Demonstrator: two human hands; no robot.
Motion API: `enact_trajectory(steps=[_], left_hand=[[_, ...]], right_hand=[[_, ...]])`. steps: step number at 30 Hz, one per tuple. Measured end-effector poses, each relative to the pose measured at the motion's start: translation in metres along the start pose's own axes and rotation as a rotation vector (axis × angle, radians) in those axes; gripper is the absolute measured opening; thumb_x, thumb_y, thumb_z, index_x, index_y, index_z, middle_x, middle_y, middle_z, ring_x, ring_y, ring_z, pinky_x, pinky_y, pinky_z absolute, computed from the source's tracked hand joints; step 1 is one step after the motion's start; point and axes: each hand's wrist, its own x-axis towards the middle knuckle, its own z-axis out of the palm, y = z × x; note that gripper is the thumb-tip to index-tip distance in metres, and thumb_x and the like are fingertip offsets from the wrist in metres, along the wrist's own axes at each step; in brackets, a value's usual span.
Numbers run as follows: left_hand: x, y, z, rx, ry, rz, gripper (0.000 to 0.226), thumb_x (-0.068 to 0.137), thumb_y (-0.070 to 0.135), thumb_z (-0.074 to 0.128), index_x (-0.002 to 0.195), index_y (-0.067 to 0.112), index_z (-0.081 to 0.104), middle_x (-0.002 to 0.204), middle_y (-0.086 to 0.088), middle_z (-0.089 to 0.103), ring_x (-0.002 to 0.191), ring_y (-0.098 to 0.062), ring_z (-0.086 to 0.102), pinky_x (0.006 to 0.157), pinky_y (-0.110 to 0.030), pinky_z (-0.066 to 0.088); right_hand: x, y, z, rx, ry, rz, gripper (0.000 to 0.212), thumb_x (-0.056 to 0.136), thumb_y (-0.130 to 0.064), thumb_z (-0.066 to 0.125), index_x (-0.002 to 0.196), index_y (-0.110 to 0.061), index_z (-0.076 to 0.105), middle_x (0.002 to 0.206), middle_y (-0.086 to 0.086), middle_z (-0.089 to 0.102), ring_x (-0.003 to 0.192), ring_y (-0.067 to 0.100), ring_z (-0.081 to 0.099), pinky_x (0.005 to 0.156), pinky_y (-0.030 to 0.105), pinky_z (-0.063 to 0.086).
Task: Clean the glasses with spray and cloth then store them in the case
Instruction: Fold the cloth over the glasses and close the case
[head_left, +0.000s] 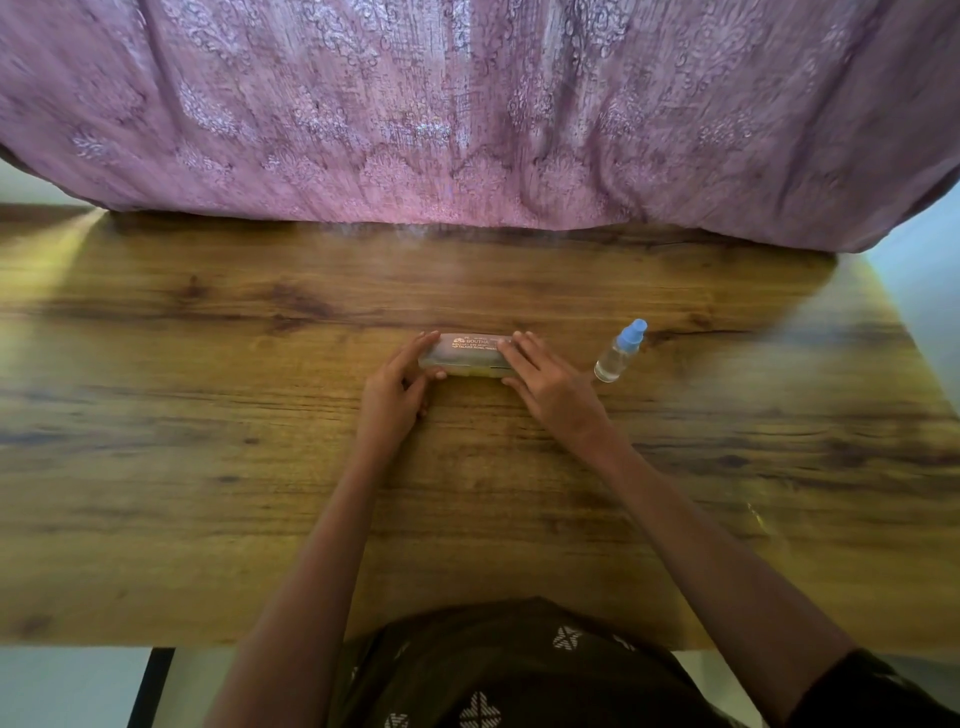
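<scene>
Both hands are on the glasses case, which lies flat near the middle of the wooden surface, long side running left to right. The lid looks closed, translucent grey with orange lettering on top and a strip of yellow showing along its near edge. The left hand cups the case's left end, fingers curled over the top and thumb tucked against the front edge. The right hand lies over the right end, fingers stretched flat across the lid, thumb reaching along the front. So each hand grips one end, and the case sits between them on the wood.

Just to the right of the right hand stands the spray bottle, clear with a blue cap, leaning away in this wide view and not touched by either hand. The glasses and cloth cannot be made out; whether they are inside the case I cannot tell.

Beyond the far edge of the surface hangs a purple patterned cloth drape. At the bottom, the person's dark patterned garment meets the near edge.
</scene>
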Motion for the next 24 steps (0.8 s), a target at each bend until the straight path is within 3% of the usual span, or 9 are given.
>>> enact_trajectory(steps=[4, 9, 14, 16, 19, 21, 22, 24], left_hand=[[0.0, 0.002, 0.0, 0.053, 0.027, -0.014, 0.048, 0.092, 0.011, 0.055, 0.133, 0.036, 0.052, 0.124, -0.005, 0.063, 0.065, -0.006, 0.061, 0.064, -0.023, 0.055], [-0.004, -0.001, -0.004, 0.047, -0.03, 0.035, 0.045, 0.088, 0.018, 0.066, 0.13, 0.028, 0.053, 0.101, -0.002, 0.068, 0.061, -0.011, 0.06, 0.055, -0.024, 0.052], [-0.006, -0.002, -0.004, 0.032, -0.049, -0.001, 0.045, 0.085, 0.017, 0.07, 0.125, 0.03, 0.051, 0.081, 0.006, 0.063, 0.063, -0.016, 0.059, 0.055, -0.03, 0.05], [-0.006, -0.002, -0.003, 0.042, -0.048, -0.002, 0.046, 0.085, 0.018, 0.07, 0.124, 0.033, 0.05, 0.084, 0.008, 0.062, 0.065, -0.012, 0.059, 0.058, -0.027, 0.047], [0.0, 0.0, 0.0, 0.002, -0.038, -0.023, 0.051, 0.085, 0.019, 0.07, 0.128, 0.034, 0.046, 0.088, 0.004, 0.063, 0.069, -0.012, 0.059, 0.061, -0.025, 0.049], [0.008, 0.003, 0.002, -0.02, -0.02, 0.007, 0.058, 0.085, 0.016, 0.07, 0.134, 0.032, 0.044, 0.09, 0.005, 0.061, 0.07, -0.001, 0.056, 0.062, -0.011, 0.043], [0.013, 0.004, 0.003, -0.023, -0.015, 0.025, 0.061, 0.084, 0.015, 0.07, 0.137, 0.03, 0.044, 0.094, 0.0, 0.062, 0.074, -0.003, 0.058, 0.064, -0.006, 0.04], [0.024, 0.007, 0.005, -0.022, -0.029, 0.02, 0.064, 0.085, 0.015, 0.07, 0.141, 0.028, 0.041, 0.111, -0.011, 0.065, 0.092, -0.022, 0.061, 0.071, -0.011, 0.041]], right_hand=[[0.001, -0.001, 0.001, 0.043, 0.007, 0.021, 0.045, 0.091, -0.008, 0.066, 0.133, 0.002, 0.053, 0.134, 0.027, 0.055, 0.123, 0.039, 0.056, 0.102, 0.045, 0.046], [0.0, -0.003, -0.003, 0.143, -0.016, 0.088, 0.048, 0.089, -0.009, 0.068, 0.134, -0.004, 0.054, 0.142, 0.018, 0.052, 0.134, 0.032, 0.047, 0.113, 0.039, 0.035], [0.001, -0.008, -0.008, 0.228, -0.075, 0.149, 0.051, 0.088, -0.008, 0.066, 0.136, -0.013, 0.05, 0.15, 0.011, 0.04, 0.139, 0.029, 0.038, 0.113, 0.043, 0.038], [-0.001, -0.008, -0.007, 0.263, -0.102, 0.214, 0.06, 0.089, -0.008, 0.064, 0.144, -0.016, 0.04, 0.155, 0.012, 0.032, 0.14, 0.028, 0.037, 0.114, 0.04, 0.036], [0.002, -0.005, -0.009, 0.277, -0.118, 0.257, 0.065, 0.09, -0.009, 0.063, 0.148, -0.013, 0.033, 0.151, 0.009, 0.037, 0.133, 0.024, 0.044, 0.111, 0.038, 0.04], [0.01, 0.0, -0.011, 0.281, -0.107, 0.266, 0.065, 0.089, -0.008, 0.064, 0.147, -0.011, 0.035, 0.146, 0.007, 0.04, 0.128, 0.021, 0.047, 0.108, 0.035, 0.043], [0.014, 0.002, -0.012, 0.29, -0.104, 0.272, 0.064, 0.089, -0.006, 0.063, 0.146, -0.01, 0.035, 0.144, 0.007, 0.04, 0.127, 0.021, 0.047, 0.107, 0.033, 0.043], [0.023, 0.007, -0.015, 0.298, -0.108, 0.286, 0.063, 0.089, -0.004, 0.062, 0.145, -0.011, 0.036, 0.143, 0.008, 0.04, 0.126, 0.022, 0.047, 0.104, 0.028, 0.042]])
